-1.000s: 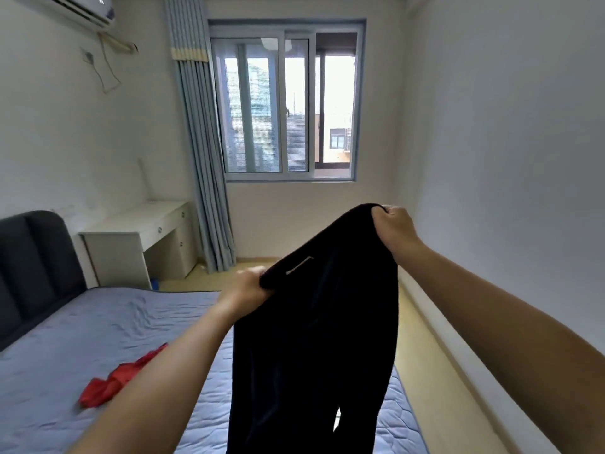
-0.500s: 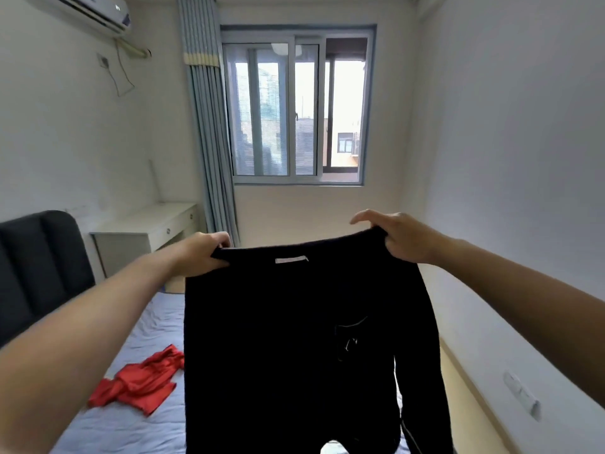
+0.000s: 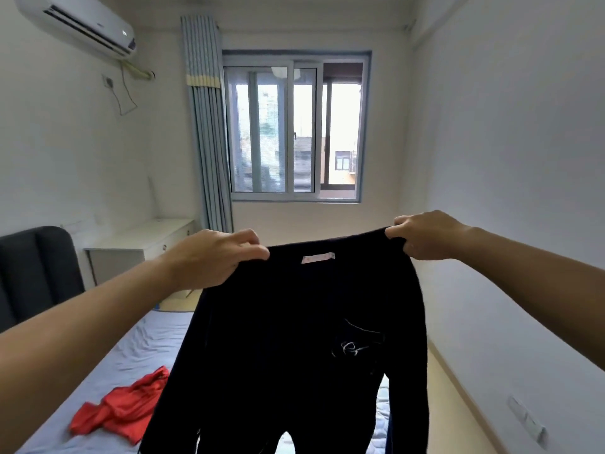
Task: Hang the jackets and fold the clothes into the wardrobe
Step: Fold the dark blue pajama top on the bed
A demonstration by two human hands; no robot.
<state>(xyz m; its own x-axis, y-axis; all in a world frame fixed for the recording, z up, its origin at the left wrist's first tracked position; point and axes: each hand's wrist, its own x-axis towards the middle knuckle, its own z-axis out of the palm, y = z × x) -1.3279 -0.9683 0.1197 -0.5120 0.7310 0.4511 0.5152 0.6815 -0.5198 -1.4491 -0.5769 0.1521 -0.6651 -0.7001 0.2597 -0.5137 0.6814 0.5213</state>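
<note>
A black long-sleeved garment (image 3: 288, 342) hangs spread out in front of me, its neck label facing me and a small white mark on its chest. My left hand (image 3: 212, 260) pinches its left shoulder. My right hand (image 3: 425, 235) grips the right shoulder, slightly higher. The sleeves and hem drop out of the frame's bottom. A crumpled red garment (image 3: 121, 407) lies on the bed (image 3: 98, 371) at the lower left. No wardrobe is in view.
The bed has a dark padded headboard (image 3: 36, 270) at the left. A white desk (image 3: 137, 247) stands in the far left corner beside a blue curtain (image 3: 209, 132) and a window (image 3: 294, 132). A strip of floor (image 3: 458, 404) runs along the right wall.
My hands have moved apart and spread the bunched black garment flat at its shoulders. The view has tilted upward, and the garment now hangs level and wider.
</note>
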